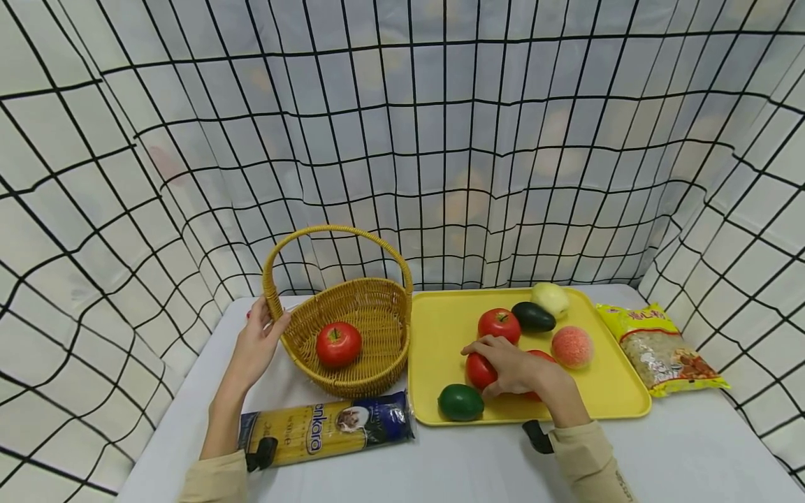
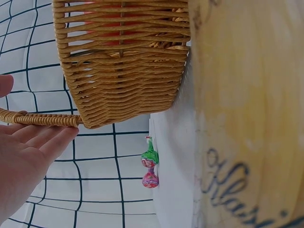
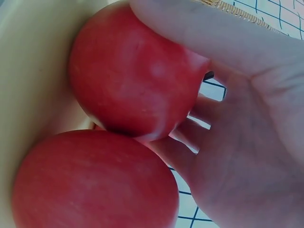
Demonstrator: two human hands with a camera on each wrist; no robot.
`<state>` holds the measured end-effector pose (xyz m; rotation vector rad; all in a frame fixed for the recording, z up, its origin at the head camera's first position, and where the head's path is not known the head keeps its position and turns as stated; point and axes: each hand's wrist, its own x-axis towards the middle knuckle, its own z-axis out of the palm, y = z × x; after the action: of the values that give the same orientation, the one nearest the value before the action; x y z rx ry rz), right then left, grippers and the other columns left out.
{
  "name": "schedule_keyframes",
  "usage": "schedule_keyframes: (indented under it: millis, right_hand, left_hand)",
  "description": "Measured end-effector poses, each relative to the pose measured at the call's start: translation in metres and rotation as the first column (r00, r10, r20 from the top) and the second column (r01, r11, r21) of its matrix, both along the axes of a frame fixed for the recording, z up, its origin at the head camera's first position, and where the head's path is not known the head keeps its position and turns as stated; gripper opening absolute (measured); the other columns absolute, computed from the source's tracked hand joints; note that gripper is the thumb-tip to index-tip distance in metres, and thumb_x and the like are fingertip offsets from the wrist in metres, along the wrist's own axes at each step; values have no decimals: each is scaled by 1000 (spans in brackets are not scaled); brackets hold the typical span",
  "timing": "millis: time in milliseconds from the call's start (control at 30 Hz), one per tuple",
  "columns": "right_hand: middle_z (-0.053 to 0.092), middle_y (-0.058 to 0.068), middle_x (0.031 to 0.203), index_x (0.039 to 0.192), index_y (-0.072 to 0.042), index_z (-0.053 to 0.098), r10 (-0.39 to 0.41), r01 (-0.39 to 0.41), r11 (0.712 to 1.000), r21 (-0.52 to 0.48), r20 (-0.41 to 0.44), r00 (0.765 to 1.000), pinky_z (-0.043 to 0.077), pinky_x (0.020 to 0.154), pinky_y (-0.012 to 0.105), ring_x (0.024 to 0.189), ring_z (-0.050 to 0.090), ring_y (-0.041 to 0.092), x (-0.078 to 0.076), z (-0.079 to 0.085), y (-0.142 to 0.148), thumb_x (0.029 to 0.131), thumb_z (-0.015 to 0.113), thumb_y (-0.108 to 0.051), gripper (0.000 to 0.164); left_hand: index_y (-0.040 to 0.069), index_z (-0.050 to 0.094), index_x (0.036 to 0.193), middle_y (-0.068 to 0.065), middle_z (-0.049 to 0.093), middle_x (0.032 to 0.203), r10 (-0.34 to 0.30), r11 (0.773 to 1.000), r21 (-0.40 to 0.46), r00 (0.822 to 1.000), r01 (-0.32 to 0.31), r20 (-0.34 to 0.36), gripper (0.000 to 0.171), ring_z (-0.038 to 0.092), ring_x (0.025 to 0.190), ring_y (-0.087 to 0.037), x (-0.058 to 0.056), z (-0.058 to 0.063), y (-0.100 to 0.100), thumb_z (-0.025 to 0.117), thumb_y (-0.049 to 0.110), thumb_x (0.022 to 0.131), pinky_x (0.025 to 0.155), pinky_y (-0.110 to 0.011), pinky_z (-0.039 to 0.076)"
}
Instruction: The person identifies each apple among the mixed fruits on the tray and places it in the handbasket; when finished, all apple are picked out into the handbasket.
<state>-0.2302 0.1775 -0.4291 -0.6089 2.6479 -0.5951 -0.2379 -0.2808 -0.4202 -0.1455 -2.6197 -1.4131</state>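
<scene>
Gripping by the right hand was directed at a red tomato at the yellow tray; the tomato was held between thumb and curled fingers, and whether it had been lifted could not be told. The handle of the wicker basket was touched by the nearly straight fingers of the left hand, the thumb being set apart from them. A second tomato was contained in the basket. Around the right hand, a green fruit, a third tomato, a partly hidden tomato, a dark fruit, a pale fruit and a peach were carried by the tray. On the tabletop, a pasta packet was placed before the basket and a printed bag was placed right of the tray. Wrapped sweets were seen near the basket.
</scene>
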Motion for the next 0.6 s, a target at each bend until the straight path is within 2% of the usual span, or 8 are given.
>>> schedule_keyframes:
  millis: [200,433,600]
  right_hand:
    - [48,9,146,145,-19,52,-16,16,1000,0,-34,999,55,104,61,132,47,32,3,4,0,80,87,-20,74]
    - [48,8,149,148,-24,50,-36,33,999,-20,-166,985,59,100,58,133,51,31,5,11,-3,84,85,-27,73]
    - [49,9,149,149,-25,49,-6,-7,998,-58,-234,972,59,101,56,134,51,31,7,16,-12,86,84,-29,73]
  left_hand:
    - [4,1,165,-33,20,166,-2,1000,-2,1000,2,-7,79,26,154,-51,0,0,2,47,36,110,125,-63,30]
    - [3,3,165,-35,23,165,-10,1000,4,1000,10,-13,77,27,153,-52,-2,0,2,47,34,110,125,-63,31]
    - [3,3,165,-35,21,165,2,1000,-3,1000,-2,-5,77,27,152,-53,-1,0,0,46,35,110,125,-64,31]
